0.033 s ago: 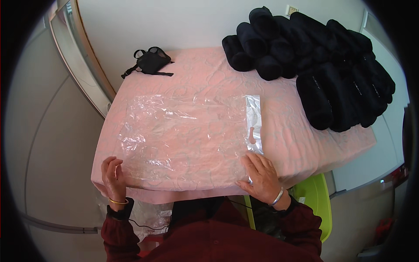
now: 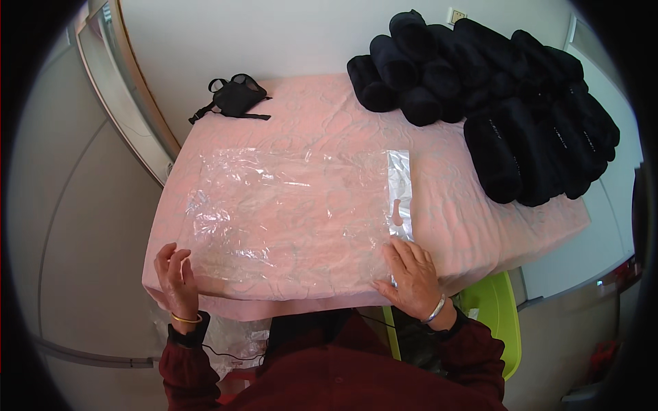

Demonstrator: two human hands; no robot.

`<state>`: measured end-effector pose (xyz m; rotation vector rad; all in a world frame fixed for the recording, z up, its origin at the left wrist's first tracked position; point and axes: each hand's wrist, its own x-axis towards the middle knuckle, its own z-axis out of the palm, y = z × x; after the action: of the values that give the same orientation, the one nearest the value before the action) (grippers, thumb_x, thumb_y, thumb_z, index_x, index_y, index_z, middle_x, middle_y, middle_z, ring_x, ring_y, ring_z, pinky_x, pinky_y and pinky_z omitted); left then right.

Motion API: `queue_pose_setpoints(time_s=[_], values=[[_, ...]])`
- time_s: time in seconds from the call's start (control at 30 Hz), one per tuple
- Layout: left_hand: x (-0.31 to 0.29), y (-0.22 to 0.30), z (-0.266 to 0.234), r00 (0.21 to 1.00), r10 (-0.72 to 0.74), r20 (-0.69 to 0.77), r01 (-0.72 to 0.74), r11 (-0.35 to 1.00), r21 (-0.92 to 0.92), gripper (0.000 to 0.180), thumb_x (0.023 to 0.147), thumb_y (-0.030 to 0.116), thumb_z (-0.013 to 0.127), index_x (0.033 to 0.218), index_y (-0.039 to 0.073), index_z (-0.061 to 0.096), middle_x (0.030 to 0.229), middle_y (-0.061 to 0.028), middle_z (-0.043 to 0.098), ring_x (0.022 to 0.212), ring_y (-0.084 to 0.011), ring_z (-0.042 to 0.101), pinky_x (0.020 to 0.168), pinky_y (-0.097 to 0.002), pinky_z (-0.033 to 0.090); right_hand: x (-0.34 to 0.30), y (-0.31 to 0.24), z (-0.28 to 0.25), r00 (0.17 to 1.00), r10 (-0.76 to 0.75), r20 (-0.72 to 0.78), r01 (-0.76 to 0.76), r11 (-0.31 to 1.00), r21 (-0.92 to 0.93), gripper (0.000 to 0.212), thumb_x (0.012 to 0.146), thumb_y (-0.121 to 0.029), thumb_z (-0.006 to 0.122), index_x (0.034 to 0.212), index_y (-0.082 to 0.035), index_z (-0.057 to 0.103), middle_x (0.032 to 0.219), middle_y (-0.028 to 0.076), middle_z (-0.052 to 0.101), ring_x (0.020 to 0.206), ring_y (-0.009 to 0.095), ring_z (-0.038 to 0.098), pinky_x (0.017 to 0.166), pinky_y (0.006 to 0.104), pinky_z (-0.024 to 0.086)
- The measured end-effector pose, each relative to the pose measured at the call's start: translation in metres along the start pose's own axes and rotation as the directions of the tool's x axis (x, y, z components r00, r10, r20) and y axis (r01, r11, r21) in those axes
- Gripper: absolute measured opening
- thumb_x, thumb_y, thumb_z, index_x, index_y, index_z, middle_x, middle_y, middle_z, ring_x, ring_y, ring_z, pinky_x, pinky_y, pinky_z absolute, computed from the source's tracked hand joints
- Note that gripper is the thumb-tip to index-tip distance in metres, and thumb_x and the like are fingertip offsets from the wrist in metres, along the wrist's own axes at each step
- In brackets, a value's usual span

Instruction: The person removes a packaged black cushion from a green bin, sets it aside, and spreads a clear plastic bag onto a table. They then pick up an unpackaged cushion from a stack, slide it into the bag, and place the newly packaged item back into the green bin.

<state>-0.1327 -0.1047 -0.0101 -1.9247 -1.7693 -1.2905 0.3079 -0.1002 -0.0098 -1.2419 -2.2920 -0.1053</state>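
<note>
A large clear plastic bag (image 2: 295, 212) lies flat on the pink-covered table, with glints and wrinkles over its left half. Its silver header strip (image 2: 399, 181), with a cut-out hanging hole, runs along the right end. My right hand (image 2: 411, 279) rests with fingers extended on the near end of that strip, thumb toward the bag. At the bag's near left corner is my left hand (image 2: 177, 277), fingers loosely bent and apart, with nothing visible in them. Whether its fingertips touch the film, I cannot tell.
Black plush cylindrical cushions (image 2: 493, 157) are heaped at the far right. A black mesh pouch with straps (image 2: 238, 97) lies at the far left of the pink cover (image 2: 315, 109). Below the table's front edge are a lime-green bin (image 2: 504, 329) and more clear plastic (image 2: 236, 332).
My left fingers have lifted and spread slightly. The right hand and the bag have hardly moved.
</note>
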Motion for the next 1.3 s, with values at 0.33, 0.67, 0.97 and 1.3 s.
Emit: queue_pose_setpoints(time_s=[0.33, 0.67, 0.97, 1.3], values=[[-0.044, 0.144, 0.026, 0.742, 0.043, 0.669, 0.388, 0.787, -0.480, 0.052, 0.091, 0.009, 0.072, 0.139, 0.004, 0.052, 0.072, -0.0060, 0.065, 0.063, -0.0114, 0.062, 0.061, -0.0259, 0.051, 0.013, -0.055, -0.001, 0.963, 0.063, 0.264, -0.181, 0.873, 0.454, 0.053, 0.082, -0.019, 0.074, 0.127, -0.001, 0.055, 0.118, 0.017, 0.056, 0.113, 0.036, 0.054, 0.093, 0.0421, 0.047], [-0.073, 0.155, 0.062, 0.595, 0.148, 0.790, 0.662, 0.466, -0.587, 0.038, 0.099, 0.013, 0.063, 0.133, 0.000, 0.054, 0.101, -0.0059, 0.067, 0.088, -0.0115, 0.063, 0.075, -0.0251, 0.053, 0.008, -0.029, 0.005, 0.991, 0.092, -0.099, -0.092, 0.996, 0.006, 0.041, 0.082, -0.019, 0.074, 0.117, -0.002, 0.061, 0.115, 0.014, 0.058, 0.098, 0.030, 0.060, 0.087, 0.0438, 0.046], [-0.042, 0.087, 0.016, 0.679, -0.197, 0.707, 0.710, 0.421, -0.565, 0.030, 0.091, -0.002, 0.063, 0.121, 0.001, 0.059, 0.096, -0.0014, 0.066, 0.083, -0.0075, 0.062, 0.074, -0.0218, 0.051, 0.010, -0.037, -0.013, 0.996, 0.086, 0.035, -0.091, 0.981, 0.172, 0.046, 0.081, -0.021, 0.073, 0.120, -0.001, 0.060, 0.119, 0.018, 0.058, 0.109, 0.033, 0.055, 0.090, 0.0421, 0.044], [-0.034, 0.041, 0.018, 0.836, -0.330, 0.439, 0.546, 0.581, -0.604, 0.033, 0.088, -0.007, 0.062, 0.119, 0.002, 0.062, 0.095, -0.0006, 0.064, 0.082, -0.0083, 0.060, 0.069, -0.0218, 0.048, -0.010, -0.028, 0.015, 0.990, 0.052, 0.130, -0.051, 0.999, -0.012, 0.078, 0.083, -0.028, 0.072, 0.143, 0.009, 0.040, 0.151, 0.026, 0.038, 0.142, 0.043, 0.034, 0.117, 0.0553, 0.025]])
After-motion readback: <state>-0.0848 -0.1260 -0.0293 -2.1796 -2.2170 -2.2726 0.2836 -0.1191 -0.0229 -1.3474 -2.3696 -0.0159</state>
